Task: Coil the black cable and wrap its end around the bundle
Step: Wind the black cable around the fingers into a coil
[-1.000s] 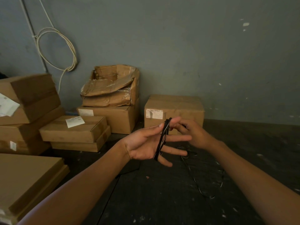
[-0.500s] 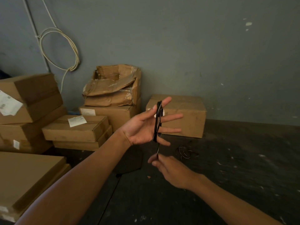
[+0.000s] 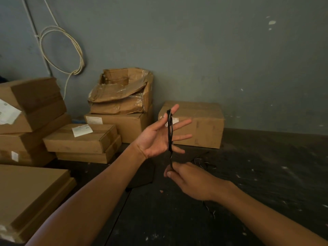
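My left hand (image 3: 156, 137) is raised palm up with its fingers straight and spread. The black cable (image 3: 169, 130) is looped in a narrow coil around those fingers, from the index finger down to the little finger. Just below it my right hand (image 3: 188, 178) pinches the cable's free strand, which runs up to the coil. The slack of the cable (image 3: 202, 164) lies loose on the dark floor behind my right hand, and a further piece shows near my right forearm.
Cardboard boxes (image 3: 83, 137) are stacked at the left. A torn box (image 3: 122, 91) sits on another at the wall, and a single box (image 3: 198, 125) stands behind my left hand. A flat carton (image 3: 30, 196) lies at the near left. A pale cord (image 3: 63, 50) hangs on the wall.
My right hand went from beside the left hand's fingertips down below the coil, leading the strand with it. My left hand rose a little with the coil.
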### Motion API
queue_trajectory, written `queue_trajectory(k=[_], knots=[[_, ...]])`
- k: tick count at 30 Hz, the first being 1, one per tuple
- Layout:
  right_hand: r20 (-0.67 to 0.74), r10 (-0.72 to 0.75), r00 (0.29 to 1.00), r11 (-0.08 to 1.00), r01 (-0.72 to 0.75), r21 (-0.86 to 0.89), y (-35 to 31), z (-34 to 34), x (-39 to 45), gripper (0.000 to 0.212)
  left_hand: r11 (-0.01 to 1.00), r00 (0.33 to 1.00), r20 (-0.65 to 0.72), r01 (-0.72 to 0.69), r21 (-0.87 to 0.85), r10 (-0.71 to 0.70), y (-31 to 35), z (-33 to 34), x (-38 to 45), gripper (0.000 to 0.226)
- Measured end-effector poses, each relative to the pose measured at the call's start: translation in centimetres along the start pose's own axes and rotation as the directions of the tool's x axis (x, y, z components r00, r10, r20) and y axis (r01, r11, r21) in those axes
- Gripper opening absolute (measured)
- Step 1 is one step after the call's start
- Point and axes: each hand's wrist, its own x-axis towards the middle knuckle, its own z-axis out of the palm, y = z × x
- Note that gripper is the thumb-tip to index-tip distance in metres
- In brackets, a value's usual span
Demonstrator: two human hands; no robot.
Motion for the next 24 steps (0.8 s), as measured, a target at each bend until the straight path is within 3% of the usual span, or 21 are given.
queue_trajectory(k=[5,10,15,18,24], knots=[[-0.013,-0.063,0.998,0.988,0.061,-0.139,-1.3,-2.6,-0.5,0.020,0.999,0.993,-0.112,-0.037,0.021,0.039,-0.8,-0.7,0.2,0.043],[-0.052,-0.102,0.993,0.972,0.088,-0.218,-2.8,-5.6,-0.9,0.018,0.984,0.967,-0.255,0.052,0.168,-0.007,-1.7,-1.4,-0.3,0.043],[-0.181,-0.064,0.981,0.972,0.021,-0.234,-2.2,-10.5,0.0,0.017,0.960,0.965,-0.237,0.165,0.224,-0.111,-3.2,-1.9,-1.2,0.049],[-0.286,-0.070,0.956,0.967,-0.005,-0.255,-1.5,-12.7,0.5,0.008,0.949,0.972,-0.173,0.199,0.245,-0.159,-3.1,-1.6,-1.4,0.047],[-0.370,-0.084,0.925,0.967,-0.013,-0.254,-0.3,-14.0,1.3,0.010,0.934,0.969,-0.053,0.248,0.256,-0.242,-2.5,0.5,-1.8,0.047]])
